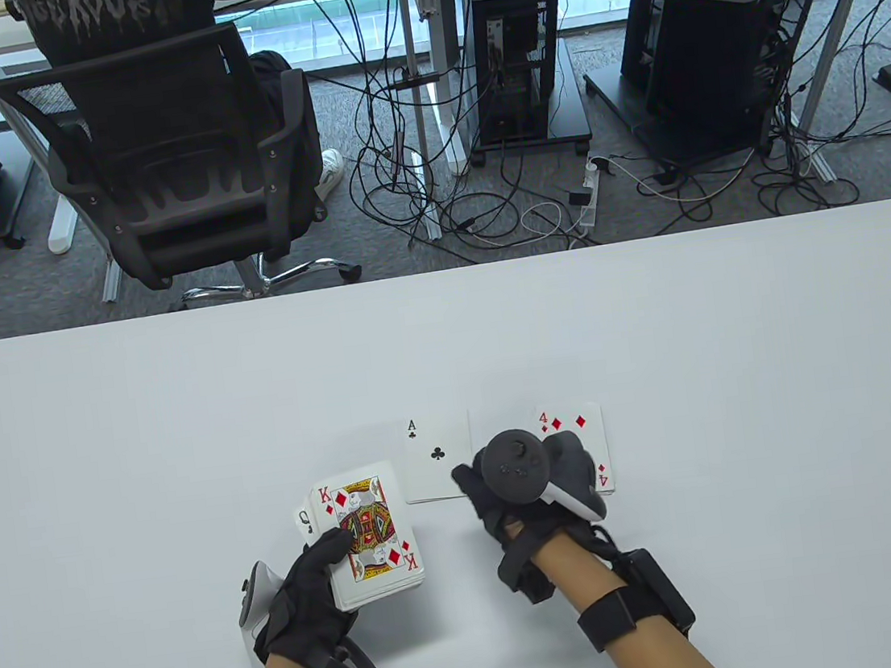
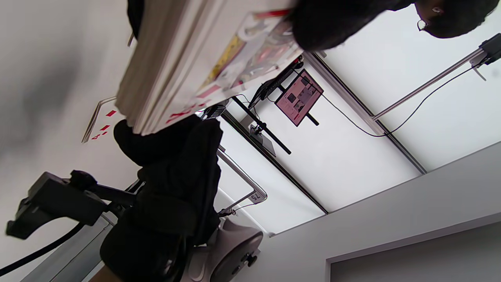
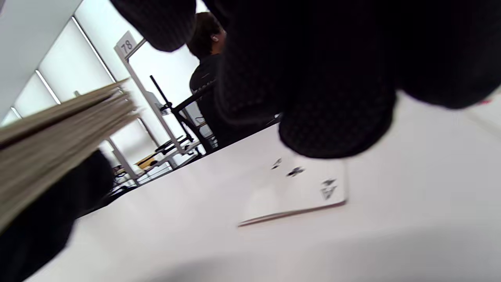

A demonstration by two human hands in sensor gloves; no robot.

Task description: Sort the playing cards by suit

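Deck [image 1: 370,542] left of ace [image 1: 436,457], four [image 1: 580,435] right

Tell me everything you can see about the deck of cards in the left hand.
The thick face-up deck of playing cards is gripped by the black-gloved left hand, its thumb lying on the top card, the king of diamonds. A queen's corner sticks out at the deck's left. The left wrist view shows its layered pale edges. Whether it touches the white table is unclear; it sits left of the ace of clubs.
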